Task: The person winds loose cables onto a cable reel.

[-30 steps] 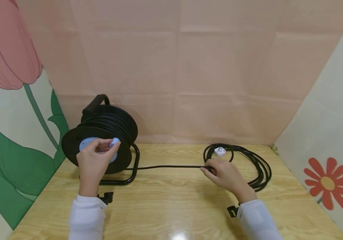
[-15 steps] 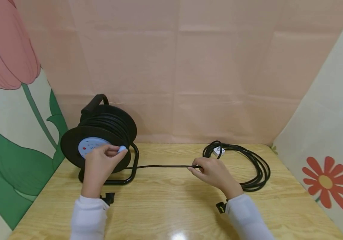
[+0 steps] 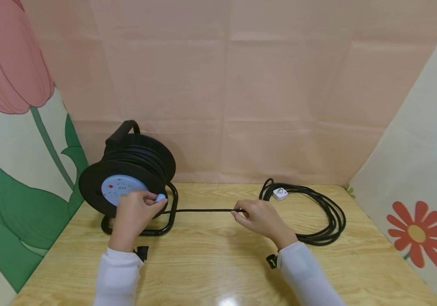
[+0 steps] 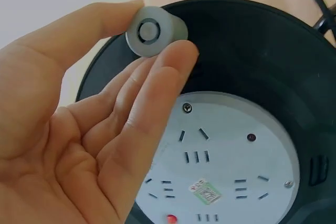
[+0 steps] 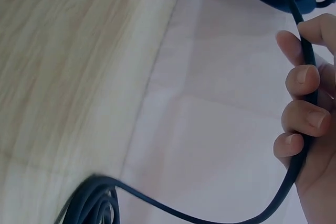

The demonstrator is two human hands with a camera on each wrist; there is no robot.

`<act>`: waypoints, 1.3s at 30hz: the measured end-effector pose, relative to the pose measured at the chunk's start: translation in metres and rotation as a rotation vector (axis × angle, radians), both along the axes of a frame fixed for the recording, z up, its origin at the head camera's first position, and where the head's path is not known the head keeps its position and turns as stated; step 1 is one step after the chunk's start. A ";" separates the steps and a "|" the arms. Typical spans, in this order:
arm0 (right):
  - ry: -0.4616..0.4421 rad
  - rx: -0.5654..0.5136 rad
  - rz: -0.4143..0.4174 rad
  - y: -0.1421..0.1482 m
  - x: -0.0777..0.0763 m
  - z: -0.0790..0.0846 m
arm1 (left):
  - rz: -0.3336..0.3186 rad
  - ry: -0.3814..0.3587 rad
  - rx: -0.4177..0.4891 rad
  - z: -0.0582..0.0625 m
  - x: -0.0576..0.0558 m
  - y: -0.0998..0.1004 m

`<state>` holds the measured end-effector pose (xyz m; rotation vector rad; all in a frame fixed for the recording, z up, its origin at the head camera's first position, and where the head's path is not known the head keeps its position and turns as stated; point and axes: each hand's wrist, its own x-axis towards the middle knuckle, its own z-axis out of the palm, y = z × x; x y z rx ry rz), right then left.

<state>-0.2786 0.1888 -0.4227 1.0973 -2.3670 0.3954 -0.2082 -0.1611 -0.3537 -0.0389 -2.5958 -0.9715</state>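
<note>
A black cable reel [image 3: 96,187] with a light blue socket panel [image 3: 120,187] stands at the left of the table. My left hand [image 3: 136,212] pinches the reel's small light blue crank knob [image 3: 160,197] between thumb and fingers, low on the right of the disc. The left wrist view shows that knob [image 4: 152,31] close up, over the disc's rim. My right hand [image 3: 260,219] grips the black cable [image 3: 203,210], which runs straight across to the reel. In the right wrist view the fingers curl round the cable [image 5: 299,161], and its slack sags to the coil.
Loose loops of cable [image 3: 334,216] lie on the table at the right, with a white plug [image 3: 280,194] at their left side. The reel's tubular black stand [image 3: 157,232] rests on the wooden table [image 3: 210,263]. A pink sheet [image 3: 241,127] hangs behind.
My left hand has swung the crank knob down and to the right, uncovering more of the panel. My right hand has moved left toward the reel with the cable.
</note>
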 end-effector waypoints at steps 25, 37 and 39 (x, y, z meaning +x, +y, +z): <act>-0.052 -0.017 -0.023 -0.044 -0.026 -0.018 | -0.006 -0.351 -0.141 -0.017 -0.012 -0.015; -0.130 -0.040 -0.075 -0.063 -0.032 -0.025 | -0.037 -0.432 -0.117 -0.026 -0.016 -0.028; -0.145 -0.038 -0.081 -0.066 -0.031 -0.026 | -0.042 -0.451 -0.103 -0.028 -0.017 -0.031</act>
